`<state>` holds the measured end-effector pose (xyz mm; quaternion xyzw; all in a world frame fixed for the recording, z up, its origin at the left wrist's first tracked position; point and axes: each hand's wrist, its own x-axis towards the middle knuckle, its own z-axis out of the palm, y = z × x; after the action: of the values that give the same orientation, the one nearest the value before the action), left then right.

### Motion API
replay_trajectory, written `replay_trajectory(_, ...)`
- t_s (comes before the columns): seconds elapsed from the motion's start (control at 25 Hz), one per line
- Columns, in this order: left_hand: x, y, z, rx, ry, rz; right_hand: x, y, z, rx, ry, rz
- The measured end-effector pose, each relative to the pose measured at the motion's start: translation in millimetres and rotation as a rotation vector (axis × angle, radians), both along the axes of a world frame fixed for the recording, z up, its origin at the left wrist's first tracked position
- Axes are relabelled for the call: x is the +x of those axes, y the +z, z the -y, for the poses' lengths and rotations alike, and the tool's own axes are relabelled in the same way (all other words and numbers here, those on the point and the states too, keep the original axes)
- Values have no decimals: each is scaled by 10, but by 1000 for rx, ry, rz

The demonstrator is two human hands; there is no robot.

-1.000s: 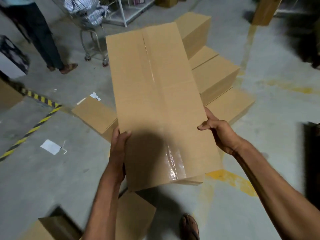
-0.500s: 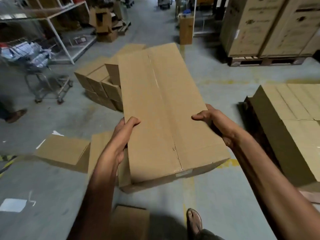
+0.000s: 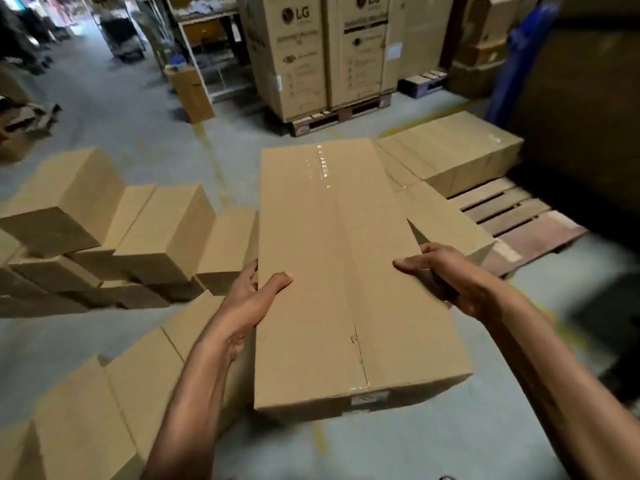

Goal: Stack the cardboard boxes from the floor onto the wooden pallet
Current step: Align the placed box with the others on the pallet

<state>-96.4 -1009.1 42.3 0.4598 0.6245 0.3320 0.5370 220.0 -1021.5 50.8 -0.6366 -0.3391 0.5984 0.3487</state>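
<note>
I hold a long taped cardboard box [image 3: 339,265] level in the air in front of me. My left hand [image 3: 247,303] grips its left side and my right hand [image 3: 446,275] grips its right side, thumbs on top. Ahead and to the right lies the wooden pallet [image 3: 526,220], its near slats bare. Similar boxes [image 3: 453,150] lie on its far part, and another [image 3: 446,220] sits just behind my carried box. More boxes [image 3: 104,223] are piled on the floor at left, and others [image 3: 104,403] lie at lower left.
Tall printed cartons [image 3: 322,53] stand on a second pallet [image 3: 339,116] beyond. A small upright box [image 3: 192,91] and metal shelving [image 3: 207,36] stand at the back. A dark mass [image 3: 581,109] borders the pallet on the right. Grey concrete floor [image 3: 433,445] with yellow marks lies below.
My view has swung right with the box carried along. The floor pile has shifted to the left, and the pallet with its boxes now lies just ahead of the box.
</note>
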Motion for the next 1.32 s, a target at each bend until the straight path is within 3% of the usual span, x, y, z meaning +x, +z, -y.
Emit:
replay_trajectory(0.32,2401,469,-527,3,-416,-68,2500,256,531,4,-192,61)
replay_trajectory(0.68,4465,508,-828,184,-585,106,4202,443,843,279,-434,264)
replay_trajectory(0.92,5651,450,-1676,235,-641,210,5126,514,355,430,-615,212)
replay_trajectory(1.32,7608,374,-3000,286,-687,242,6900,305,-924,428,-701,262)
